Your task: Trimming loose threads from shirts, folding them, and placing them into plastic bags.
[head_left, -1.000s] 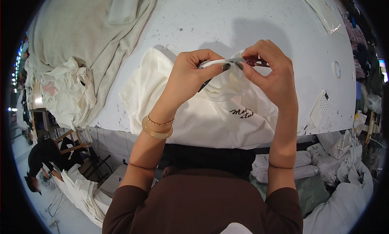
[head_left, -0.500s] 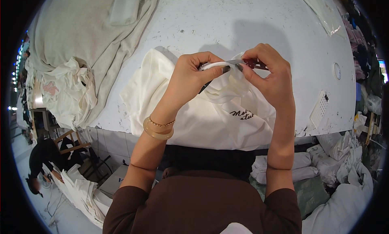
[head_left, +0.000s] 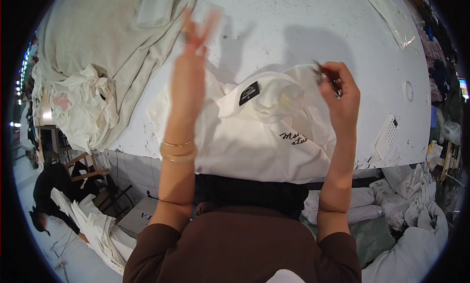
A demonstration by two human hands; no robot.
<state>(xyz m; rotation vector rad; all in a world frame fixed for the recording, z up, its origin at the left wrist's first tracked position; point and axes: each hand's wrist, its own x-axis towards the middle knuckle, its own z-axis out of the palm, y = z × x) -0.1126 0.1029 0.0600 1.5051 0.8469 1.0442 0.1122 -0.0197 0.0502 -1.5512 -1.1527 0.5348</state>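
Note:
A white garment with black script on its front lies crumpled on the table, its bunched neck part raised toward the middle. A black label shows on that neck part. My left hand is up in the air beyond the garment's left side, smeared by motion. Its fingers look spread, with nothing visible in them. At the garment's right side, my right hand is closed around small thread snips, tips pointing up and left. The fingers partly hide the snips.
The white table carries a large grey-beige cloth and a crumpled white garment at left. A white card and a tape roll lie at right. White bundles sit below; a person in black bends at lower left.
My left hand has let go of the garment's neck edge and moved up and left. My right hand has drawn slightly right with the snips. The neck part now lies down, its label facing up.

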